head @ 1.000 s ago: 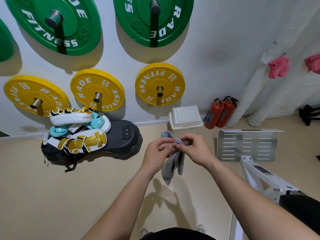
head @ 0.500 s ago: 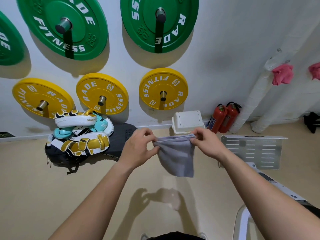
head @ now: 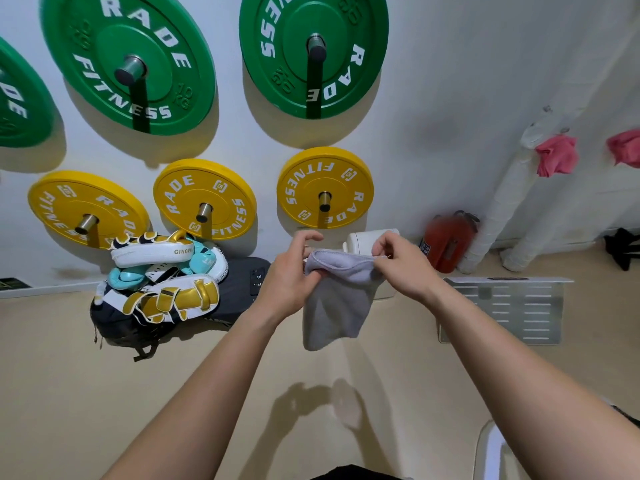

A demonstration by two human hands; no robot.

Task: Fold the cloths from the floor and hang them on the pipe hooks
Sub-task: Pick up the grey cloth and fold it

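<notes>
Your left hand (head: 294, 275) and right hand (head: 403, 268) are raised together at 12 o'clock, above the floor (head: 104, 393), with the grey cloth (head: 332, 306) stretched between them.

Right hand: the thumb and curled fingers (head: 382, 245) pinch the cloth's top hem at its 3 o'clock end.

Left hand: the thumb and lower fingers are closed on the hem's 9 o'clock end. The index finger is lifted clear and hooked above the cloth. How firm this grip is cannot be judged from the one view.

Cloth: the top hem sags slightly between the two grips. The rest hangs free toward 6 o'clock, doubled and narrowing to a rounded lower end. It touches nothing but your hands.

At 2 o'clock, a wrapped white pipe (head: 498, 209) leans up the wall. One pink cloth (head: 556, 155) hangs bunched on it. A second pink cloth (head: 625, 147) hangs at the frame edge beyond it.

On the floor at 10 o'clock lies a pile of gold-and-white boxing pads (head: 162, 271). At 3 o'clock lies a slotted metal plate (head: 502, 310). Red fire extinguishers (head: 446, 244), blurred, stand beside the pipe's foot.
</notes>
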